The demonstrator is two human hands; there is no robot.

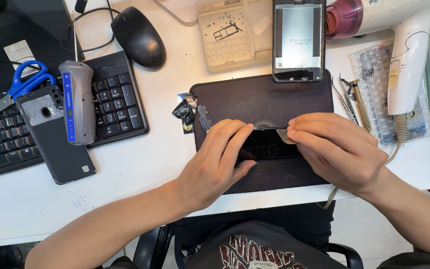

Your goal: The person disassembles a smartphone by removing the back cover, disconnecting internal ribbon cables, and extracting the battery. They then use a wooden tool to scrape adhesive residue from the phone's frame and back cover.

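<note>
Nearest the camera, the left hand (217, 164) and right hand (337, 149) meet over a flat black glossy phone screen panel (267, 147), which lies on a dark rectangular work mat (260, 99) on the white counter (140, 164). The left hand pinches the panel's left end, fingers curled over its top edge; the right hand's fingers are closed on a thin pale pick (285, 135) pressed at the panel's upper right edge. Beyond the right hand's fingertips stands an opened phone frame with a silvery metal plate (298, 40); to that hand's right lie metal tweezers (347, 99) and a white hair dryer with a pink nozzle (399, 45). Left of the left hand rest a grey-and-blue electric screwdriver (77, 102) and a dark phone back cover (55, 134) on a black keyboard (120, 99), beside blue-handled scissors (18, 87).
</note>
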